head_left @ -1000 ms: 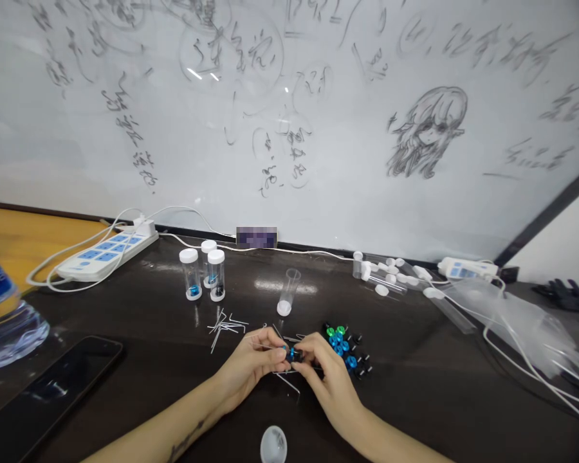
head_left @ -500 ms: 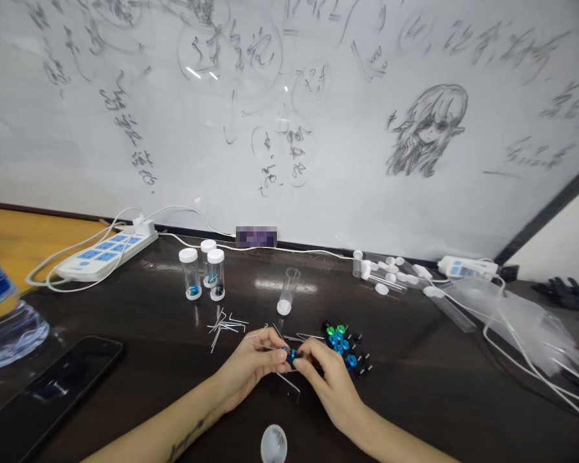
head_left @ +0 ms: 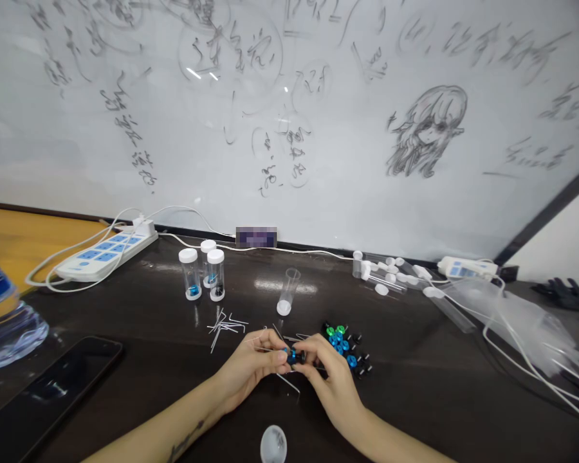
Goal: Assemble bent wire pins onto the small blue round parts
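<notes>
A small blue-and-black fitting (head_left: 296,355) is pinched between the fingertips of both hands, low in the middle of the view. My left hand (head_left: 255,360) is closed on its blue end, and a thin metal rod sticks out by those fingers. Thumb and fingers of my right hand (head_left: 329,373) close on its black end. Fingers partly cover the fitting. A bent L-shaped metal key (head_left: 288,384) lies on the table just below the hands. To the right of the hands sit several loose blue, green and black fittings (head_left: 340,343).
Left of the hands is a pile of L-shaped metal keys (head_left: 224,326). A clear tube (head_left: 290,289) stands behind them, with capped tubes (head_left: 192,278) farther left. A white cap (head_left: 273,444) lies in front. A phone (head_left: 53,386), bottle (head_left: 7,315) and power strip (head_left: 106,254) flank the left side.
My right hand has shifted slightly right, and its fingers have changed position on the fitting, showing more of it. The left hand is almost unmoved.
</notes>
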A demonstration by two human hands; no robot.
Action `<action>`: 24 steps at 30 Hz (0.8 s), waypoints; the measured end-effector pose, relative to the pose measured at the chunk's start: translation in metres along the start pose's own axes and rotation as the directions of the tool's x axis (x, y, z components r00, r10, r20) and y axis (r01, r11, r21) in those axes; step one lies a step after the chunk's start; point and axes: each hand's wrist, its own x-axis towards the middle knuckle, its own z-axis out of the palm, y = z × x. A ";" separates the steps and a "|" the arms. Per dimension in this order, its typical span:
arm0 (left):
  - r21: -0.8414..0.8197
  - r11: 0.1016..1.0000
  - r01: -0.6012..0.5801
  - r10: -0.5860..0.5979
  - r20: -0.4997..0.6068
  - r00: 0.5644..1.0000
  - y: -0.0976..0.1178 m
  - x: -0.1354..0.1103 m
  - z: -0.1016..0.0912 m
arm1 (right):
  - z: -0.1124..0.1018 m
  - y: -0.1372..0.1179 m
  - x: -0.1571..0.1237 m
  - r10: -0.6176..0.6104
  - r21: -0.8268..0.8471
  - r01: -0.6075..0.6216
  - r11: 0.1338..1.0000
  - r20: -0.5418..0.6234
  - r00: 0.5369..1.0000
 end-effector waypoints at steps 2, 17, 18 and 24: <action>0.002 1.000 0.004 -0.004 -0.004 1.000 0.000 0.000 0.000 | 0.000 0.000 0.000 0.053 0.018 -0.052 0.998 -0.021 0.998; -0.012 1.000 0.009 -0.010 -0.028 1.000 0.002 -0.001 0.002 | 0.000 -0.006 0.001 0.121 -0.035 -0.119 0.992 0.057 0.991; -0.012 1.000 0.015 -0.015 -0.025 1.000 0.002 -0.001 0.002 | 0.000 -0.005 0.002 0.137 -0.040 -0.134 0.990 0.083 0.987; -0.012 1.000 0.005 -0.006 -0.038 0.999 0.000 0.000 0.001 | 0.000 -0.004 0.003 0.115 -0.078 -0.106 0.991 0.115 0.987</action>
